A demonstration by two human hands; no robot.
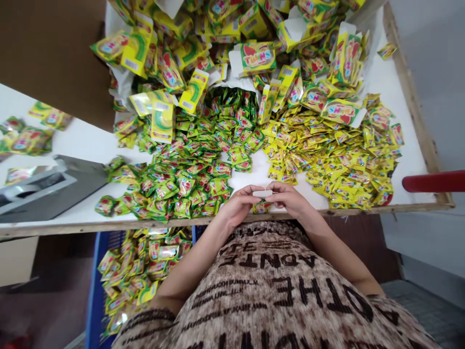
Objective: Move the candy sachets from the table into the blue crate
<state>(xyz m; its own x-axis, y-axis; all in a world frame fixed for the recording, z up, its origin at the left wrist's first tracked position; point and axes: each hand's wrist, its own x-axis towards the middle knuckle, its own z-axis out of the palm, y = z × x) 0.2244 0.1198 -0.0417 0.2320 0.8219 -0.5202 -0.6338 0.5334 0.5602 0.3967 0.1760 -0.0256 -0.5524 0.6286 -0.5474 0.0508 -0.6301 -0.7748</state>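
Observation:
Close to the table's front edge, my left hand (240,203) and my right hand (287,198) pinch a small candy box (261,206) from both sides. A white flap of the box faces up between my fingertips. Below the flap a green and yellow printed side shows. To the left of my hands lies a heap of green candy sachets (181,179). Yellow candy sachets (334,160) are heaped to the right. Whether anything is inside the box I cannot tell.
Behind the sachets is a big pile of yellow candy boxes (250,58), several with open white flaps. A blue crate (92,286) with boxes stands below the table at left. A cardboard box (54,53), a grey metal piece (76,184) and a red bar (432,182) flank the table.

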